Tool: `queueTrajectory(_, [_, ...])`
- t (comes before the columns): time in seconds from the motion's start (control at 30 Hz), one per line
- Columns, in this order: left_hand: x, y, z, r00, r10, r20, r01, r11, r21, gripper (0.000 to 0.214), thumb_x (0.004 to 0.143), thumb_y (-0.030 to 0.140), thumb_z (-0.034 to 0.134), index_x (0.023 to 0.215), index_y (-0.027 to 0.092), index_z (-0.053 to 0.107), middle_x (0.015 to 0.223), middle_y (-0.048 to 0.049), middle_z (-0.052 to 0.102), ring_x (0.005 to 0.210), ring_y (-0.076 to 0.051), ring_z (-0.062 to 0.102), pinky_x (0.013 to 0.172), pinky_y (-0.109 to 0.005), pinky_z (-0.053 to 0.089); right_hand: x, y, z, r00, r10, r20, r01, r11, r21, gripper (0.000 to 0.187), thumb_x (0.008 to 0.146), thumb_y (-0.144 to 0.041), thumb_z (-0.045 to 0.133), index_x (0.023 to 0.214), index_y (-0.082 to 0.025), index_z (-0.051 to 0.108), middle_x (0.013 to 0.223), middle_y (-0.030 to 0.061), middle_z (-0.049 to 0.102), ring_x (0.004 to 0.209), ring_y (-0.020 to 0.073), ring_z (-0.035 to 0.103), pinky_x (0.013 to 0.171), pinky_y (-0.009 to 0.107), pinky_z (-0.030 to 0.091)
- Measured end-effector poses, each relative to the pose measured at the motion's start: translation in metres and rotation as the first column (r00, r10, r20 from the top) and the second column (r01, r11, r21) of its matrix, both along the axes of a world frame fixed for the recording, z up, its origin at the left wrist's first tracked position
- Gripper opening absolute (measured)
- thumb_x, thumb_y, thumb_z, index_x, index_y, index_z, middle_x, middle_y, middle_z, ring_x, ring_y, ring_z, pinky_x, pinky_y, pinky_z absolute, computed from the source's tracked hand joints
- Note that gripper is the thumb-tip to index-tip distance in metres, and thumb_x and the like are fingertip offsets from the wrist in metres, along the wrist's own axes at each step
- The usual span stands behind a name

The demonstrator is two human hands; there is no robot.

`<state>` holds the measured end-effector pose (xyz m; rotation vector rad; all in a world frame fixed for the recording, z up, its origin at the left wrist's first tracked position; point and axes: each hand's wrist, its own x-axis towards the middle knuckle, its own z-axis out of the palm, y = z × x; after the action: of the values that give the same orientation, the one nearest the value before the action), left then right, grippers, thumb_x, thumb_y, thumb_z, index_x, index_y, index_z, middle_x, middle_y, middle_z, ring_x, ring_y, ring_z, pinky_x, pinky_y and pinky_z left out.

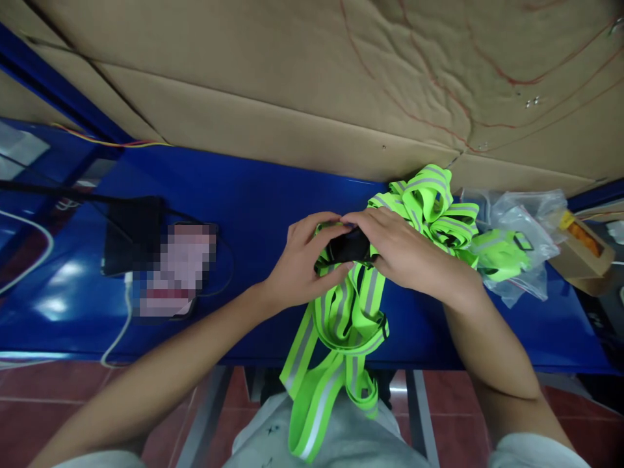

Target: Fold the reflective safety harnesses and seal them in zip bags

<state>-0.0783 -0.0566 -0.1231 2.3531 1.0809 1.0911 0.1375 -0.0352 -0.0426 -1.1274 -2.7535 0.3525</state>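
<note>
Both hands meet over the middle of a glossy blue table (253,195). My left hand (305,263) is closed on a neon green reflective strap harness (348,318) with grey stripes, thumb pressing a black piece (347,247) of it. My right hand (404,250) curls over the same black piece from the right, fingers closed on it. The harness's loops hang off the table's near edge down to my lap. A second bundle of the same green straps (431,201) lies just behind my right hand.
A clear plastic bag (511,257) with another green strap bundle lies at the right, beside a small cardboard box (582,250). A black pad and a blurred phone (178,270) with cables lie at the left. Brown cardboard (312,78) covers the back.
</note>
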Motion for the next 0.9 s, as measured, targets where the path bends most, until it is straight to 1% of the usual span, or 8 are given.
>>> queueTrajectory(0.13, [-0.001,0.0,0.003,0.994,0.01,0.105,0.002,0.993,-0.12,0.042,0.091,0.042,0.07,0.127,0.023,0.06,0.141,-0.0144,0.055,0.137,-0.028,0.052,0.115,-0.045,0.041,-0.006,-0.004,0.0,0.999,-0.007,0.04,0.005,0.999,0.051,0.064,0.076,0.003,0.046,0.137,-0.014,0.05,0.126,0.0168,0.06,0.117,0.0332,0.054,0.1,0.048,0.046])
queueTrajectory(0.23, [-0.001,0.001,0.004,0.998,0.008,0.066,0.004,0.983,-0.184,0.036,0.09,0.041,0.07,0.121,0.023,0.064,0.142,-0.0135,0.055,0.138,-0.028,0.051,0.114,-0.046,0.04,-0.008,-0.005,-0.004,0.996,0.001,0.088,-0.008,0.996,0.084,0.063,0.077,0.004,0.045,0.138,-0.013,0.049,0.123,0.017,0.06,0.113,0.033,0.053,0.098,0.047,0.045])
queueTrajectory(0.37, [-0.001,0.002,-0.002,0.999,0.053,0.009,-0.051,0.988,-0.147,0.03,0.088,0.036,0.07,0.115,0.023,0.065,0.142,-0.0116,0.057,0.138,-0.029,0.051,0.117,-0.048,0.031,-0.011,-0.004,-0.01,0.993,-0.002,0.121,-0.008,0.997,0.083,0.062,0.079,0.002,0.052,0.14,-0.012,0.047,0.124,0.0165,0.059,0.111,0.0326,0.052,0.097,0.046,0.044])
queueTrajectory(0.53, [0.0,0.007,-0.014,0.999,0.038,-0.012,-0.039,0.995,-0.09,0.029,0.087,0.042,0.07,0.107,0.023,0.063,0.134,-0.0097,0.064,0.129,-0.027,0.057,0.117,-0.048,0.028,-0.013,-0.007,-0.007,0.99,-0.039,0.132,0.041,0.999,-0.007,0.049,0.089,-0.025,0.071,0.132,-0.014,0.051,0.128,0.0156,0.059,0.117,0.0336,0.053,0.1,0.046,0.044])
queueTrajectory(0.67, [-0.002,0.012,-0.011,0.998,-0.07,-0.007,0.068,0.988,-0.141,0.023,0.092,0.041,0.061,0.105,0.022,0.06,0.127,-0.0082,0.069,0.121,-0.024,0.063,0.11,-0.044,0.037,-0.006,-0.014,-0.004,0.979,-0.075,0.189,0.084,0.996,-0.04,0.036,0.096,-0.02,0.058,0.132,-0.014,0.055,0.123,0.0148,0.06,0.118,0.0335,0.054,0.101,0.048,0.045])
queueTrajectory(0.77, [-0.004,0.014,-0.005,0.993,-0.117,-0.033,0.106,0.964,-0.244,0.04,0.094,0.053,0.061,0.119,0.022,0.059,0.124,-0.0075,0.072,0.115,-0.025,0.068,0.103,-0.042,0.043,0.008,-0.017,-0.008,0.983,-0.103,0.15,0.111,0.993,-0.041,0.042,0.099,-0.014,0.048,0.14,-0.013,0.054,0.127,0.0158,0.058,0.121,0.0339,0.053,0.105,0.051,0.046])
queueTrajectory(0.83, [-0.004,0.014,-0.003,0.988,-0.122,-0.091,0.098,0.967,-0.235,0.05,0.093,0.059,0.064,0.127,0.021,0.06,0.126,-0.0085,0.073,0.115,-0.028,0.069,0.103,-0.044,0.043,0.021,-0.02,-0.011,0.986,-0.136,0.094,0.139,0.99,-0.022,0.046,0.098,-0.014,0.046,0.144,-0.011,0.052,0.13,0.0171,0.058,0.124,0.0343,0.053,0.109,0.052,0.046])
queueTrajectory(0.9, [-0.005,0.013,-0.001,0.984,-0.127,-0.126,0.099,0.974,-0.205,0.038,0.098,0.051,0.061,0.121,0.021,0.067,0.123,-0.0077,0.075,0.115,-0.029,0.069,0.103,-0.045,0.043,0.037,-0.026,-0.011,0.984,-0.176,0.009,0.176,0.984,-0.009,0.05,0.098,-0.014,0.047,0.147,-0.011,0.051,0.13,0.0167,0.059,0.125,0.0325,0.055,0.11,0.05,0.047])
